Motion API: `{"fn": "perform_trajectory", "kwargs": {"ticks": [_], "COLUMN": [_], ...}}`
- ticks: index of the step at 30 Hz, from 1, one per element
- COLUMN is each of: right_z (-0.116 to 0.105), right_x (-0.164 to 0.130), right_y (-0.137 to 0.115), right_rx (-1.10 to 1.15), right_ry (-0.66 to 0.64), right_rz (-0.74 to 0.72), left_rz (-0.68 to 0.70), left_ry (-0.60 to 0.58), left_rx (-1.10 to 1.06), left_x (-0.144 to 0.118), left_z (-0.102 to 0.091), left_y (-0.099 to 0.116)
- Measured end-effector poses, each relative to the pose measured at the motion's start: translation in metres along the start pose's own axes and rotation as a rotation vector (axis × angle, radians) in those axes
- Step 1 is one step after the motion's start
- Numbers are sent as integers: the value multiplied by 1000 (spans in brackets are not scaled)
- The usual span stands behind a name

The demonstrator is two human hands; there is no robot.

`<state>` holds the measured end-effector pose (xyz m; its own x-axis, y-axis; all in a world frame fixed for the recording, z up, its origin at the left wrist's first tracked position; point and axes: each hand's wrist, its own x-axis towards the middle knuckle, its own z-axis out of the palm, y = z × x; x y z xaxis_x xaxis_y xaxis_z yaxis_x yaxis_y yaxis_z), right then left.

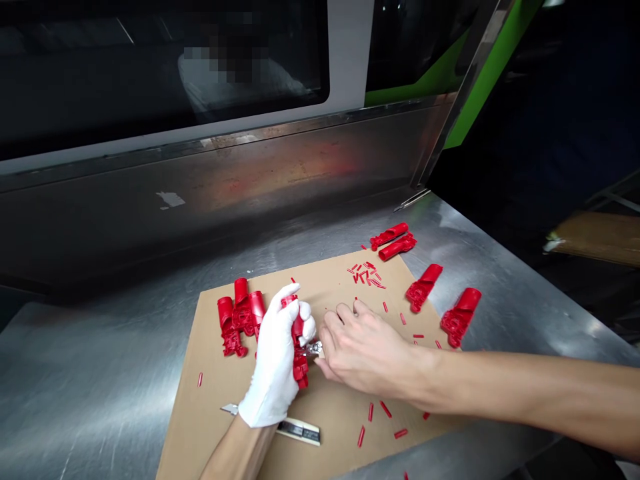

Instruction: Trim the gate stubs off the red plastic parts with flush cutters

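My left hand (275,353), in a white glove, is closed around a red plastic part (300,370) with a tubular upper end. Bare and curled, my right hand (353,340) grips a pair of nippers (314,348). Only the small metal jaws show, touching or very near the side of the red part; the handles are hidden in my palm. Below my left wrist lies a utility knife (300,431) with its blade out. More red plastic parts (241,313) rest together just left of my gloved hand.
A cardboard sheet (200,427) covers part of the metal table (115,373). Short red offcuts (367,273) are piled at its back and scattered on the right. Several red parts (461,317) lie along the right side. A metal panel (280,167) rises behind, beneath a dark window.
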<state>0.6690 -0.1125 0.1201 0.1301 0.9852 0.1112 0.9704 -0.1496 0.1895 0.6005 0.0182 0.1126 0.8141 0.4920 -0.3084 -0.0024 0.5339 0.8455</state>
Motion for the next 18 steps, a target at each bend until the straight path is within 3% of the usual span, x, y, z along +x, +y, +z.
{"fn": "perform_trajectory", "kwargs": {"ticks": [11, 18], "right_z": [2, -7], "right_x": [-7, -12], "right_y": [2, 3], "right_rx": [64, 101], "right_ry": [-72, -71], "right_rz": [-7, 17], "left_rz": [29, -23], "left_ry": [15, -68], "left_rx": [55, 94], "left_x": [3, -3], "left_z": [-1, 0], "left_y": [-14, -12]}}
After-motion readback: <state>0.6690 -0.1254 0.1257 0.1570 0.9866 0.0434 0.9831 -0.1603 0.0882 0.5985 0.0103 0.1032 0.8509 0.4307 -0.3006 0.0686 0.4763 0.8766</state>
